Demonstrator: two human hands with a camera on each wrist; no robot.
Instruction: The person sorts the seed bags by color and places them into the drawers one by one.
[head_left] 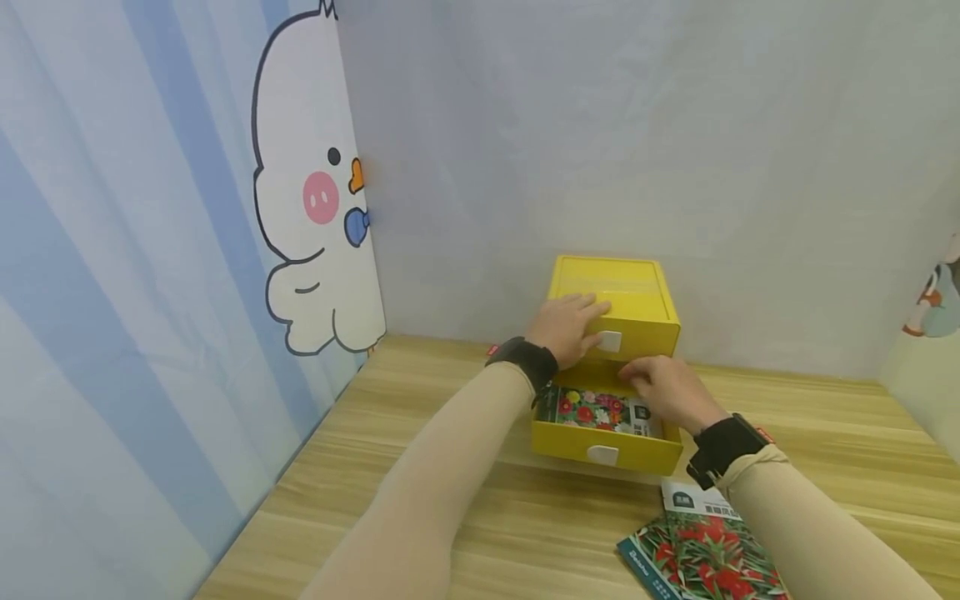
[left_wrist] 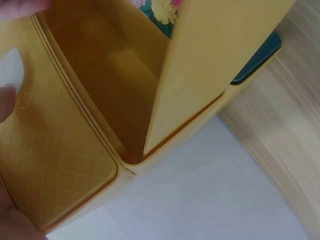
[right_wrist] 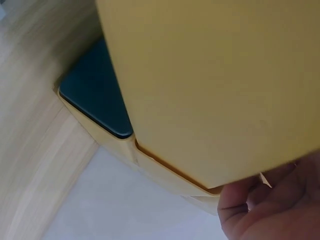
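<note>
A small yellow drawer cabinet [head_left: 615, 304] stands against the back wall. Its lower yellow drawer [head_left: 570, 442] is pulled far out, and a seed packet with a colourful flower picture [head_left: 592, 410] lies inside. My left hand [head_left: 566, 327] rests on the cabinet's top left front edge, fingers extended, the thumb beside the white handle [left_wrist: 12, 72] of the upper drawer. With bent fingers, my right hand [head_left: 671, 387] grips the drawer's right side wall near the cabinet; in the right wrist view its fingers [right_wrist: 235, 195] curl at the edge of that yellow wall [right_wrist: 210, 90].
Two more seed packets with red flowers [head_left: 712, 550] overlap on the wooden table [head_left: 360, 467], by my right forearm. A dark teal drawer front [right_wrist: 95, 95] sits below the pulled-out drawer. A striped blue curtain [head_left: 135, 275] hangs at the left.
</note>
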